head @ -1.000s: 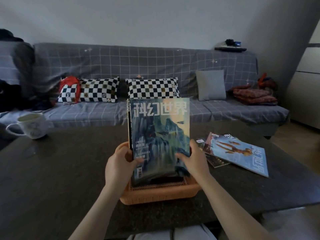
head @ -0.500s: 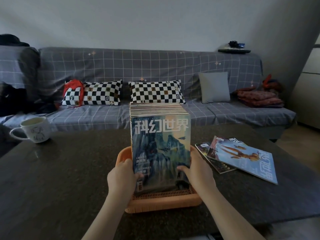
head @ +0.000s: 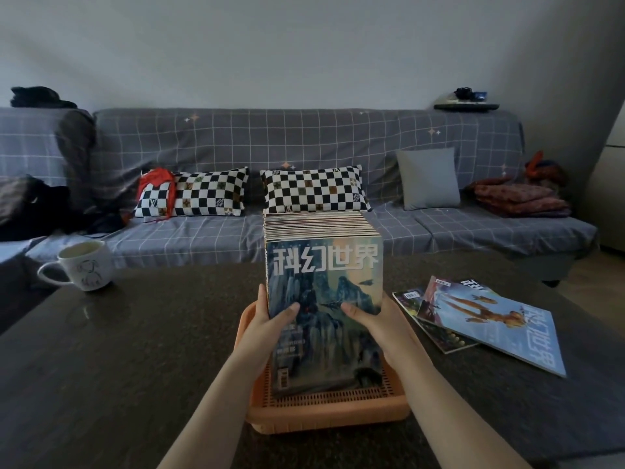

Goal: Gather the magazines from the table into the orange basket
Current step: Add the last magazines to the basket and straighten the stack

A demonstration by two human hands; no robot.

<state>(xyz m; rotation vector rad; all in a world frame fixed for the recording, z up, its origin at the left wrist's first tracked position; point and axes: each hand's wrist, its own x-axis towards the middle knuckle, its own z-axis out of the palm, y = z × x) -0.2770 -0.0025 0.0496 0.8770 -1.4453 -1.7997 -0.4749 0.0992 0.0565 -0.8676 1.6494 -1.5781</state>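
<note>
Two hands clamp a thick upright stack of glossy magazines point(head: 323, 299), blue-green cover facing the camera: left hand point(head: 270, 324) wraps the left edge, right hand point(head: 373, 321) the right, thumbs on the cover. Stack's lower edge sits inside the orange slotted plastic basket point(head: 324, 412). Step looks like seating the stack. Next: release, then fetch the two loose magazines point(head: 473, 323) lying overlapped just right of the basket. Dark speckled stone-look table point(head: 118, 367); white ceramic mug point(head: 83, 265) far left. Grey grid-pattern sofa point(head: 304, 140) behind, with checkered cushions.
</note>
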